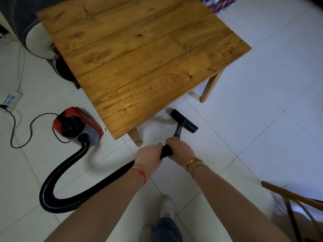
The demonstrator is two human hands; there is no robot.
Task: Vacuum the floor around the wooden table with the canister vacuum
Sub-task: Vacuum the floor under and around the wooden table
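Head view is showing one person working a canister vacuum (77, 126) beside one wooden worktop (139, 55). Both grips are closing around the black handle end of the hose (70, 194): the left hand (149, 154) is wrapping the rear of the handle, and the right hand (180, 149) is wrapping the front, just behind the short grey wand (178, 131). Neither hand is holding anything else.

The floor nozzle (184, 121) is lying on the white tile floor (253, 119) at about 1 o'clock from the hands, close ahead of them. Its long axis is running from 10 o'clock to 4 o'clock, crosswise to the wand. Its far end is sitting just at the shadowed near edge of the worktop, between the two visible table legs. The right hand is the nearer one to the nozzle.

The red and grey canister is resting on the floor at 9 o'clock from the nozzle, just beside the worktop's near left corner, and the hose is looping from it down toward 7 o'clock and back up to the left hand.

Count: one canister, one hose, one nozzle, two table legs in view, one power strip (10, 100) at the left edge with one black cord (21, 130) trailing to the canister, one wooden chair (297, 205) at 4 o'clock, two hands.

Judgement: the next stroke is likely depending on steering the nozzle along the worktop edge without striking the near leg (136, 137).
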